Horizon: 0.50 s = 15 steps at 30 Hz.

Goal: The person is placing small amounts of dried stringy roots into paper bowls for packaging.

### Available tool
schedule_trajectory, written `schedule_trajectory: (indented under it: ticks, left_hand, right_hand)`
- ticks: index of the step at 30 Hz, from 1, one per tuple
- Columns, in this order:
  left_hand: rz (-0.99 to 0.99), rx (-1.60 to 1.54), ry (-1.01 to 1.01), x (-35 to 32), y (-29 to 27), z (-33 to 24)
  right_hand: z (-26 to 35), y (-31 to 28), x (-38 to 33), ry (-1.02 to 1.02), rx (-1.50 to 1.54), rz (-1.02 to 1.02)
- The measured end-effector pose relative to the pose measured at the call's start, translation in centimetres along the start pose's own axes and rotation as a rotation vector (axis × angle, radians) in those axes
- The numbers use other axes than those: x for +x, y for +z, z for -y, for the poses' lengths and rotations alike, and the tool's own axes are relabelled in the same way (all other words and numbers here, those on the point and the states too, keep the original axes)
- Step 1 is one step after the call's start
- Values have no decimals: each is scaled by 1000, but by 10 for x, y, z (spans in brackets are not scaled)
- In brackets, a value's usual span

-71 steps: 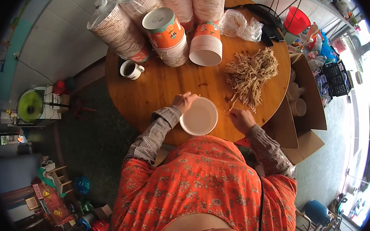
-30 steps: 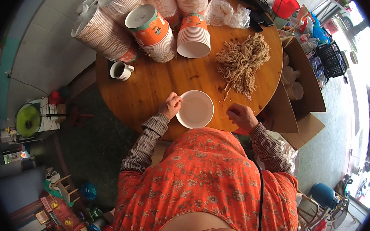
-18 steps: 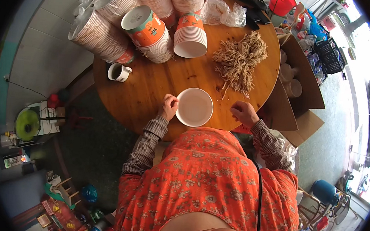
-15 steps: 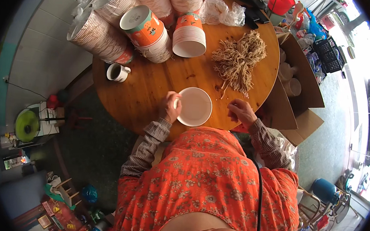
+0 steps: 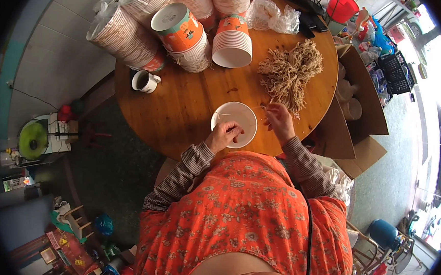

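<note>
A white paper bowl (image 5: 236,113) stands on the round wooden table in front of me, its open side up. My left hand (image 5: 224,136) reaches over its near left rim with fingers curled together; whatever they may pinch is hidden. A thin pale strand seems to cross the bowl's upper left. Just right of the bowl, my right hand (image 5: 280,121) is closed in a pinch, and a thin pale string (image 5: 261,107) shows at its fingertips. Beyond that hand lies a tangled bunch of beige strings (image 5: 292,73).
Stacked paper tubs (image 5: 130,42) crowd the far left, beside upside-down orange tubs (image 5: 232,44). A white mug (image 5: 145,82) stands at the left edge. Crumpled clear plastic (image 5: 272,17) lies at the back. A cardboard box (image 5: 363,81) holding white bowls stands right of the table (image 5: 181,119).
My left hand has moved right, from beside the bowl to over its near rim. My right hand has shifted up, closer to the string bunch, and a string now shows at it.
</note>
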<state>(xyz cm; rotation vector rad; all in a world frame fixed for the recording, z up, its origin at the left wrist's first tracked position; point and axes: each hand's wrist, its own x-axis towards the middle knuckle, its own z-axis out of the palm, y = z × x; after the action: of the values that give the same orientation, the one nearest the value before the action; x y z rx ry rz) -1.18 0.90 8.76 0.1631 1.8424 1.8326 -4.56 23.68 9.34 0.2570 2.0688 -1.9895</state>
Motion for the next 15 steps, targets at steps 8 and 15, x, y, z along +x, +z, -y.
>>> schedule_trajectory:
  ticks: [8, 15]
  left_hand:
    - [-153, 210, 102, 2, 1, -40]
    - [-181, 42, 81, -6, -5, -43]
  right_hand:
    - [20, 30, -11, 42, 158, 525]
    - [31, 25, -15, -153, -99, 323]
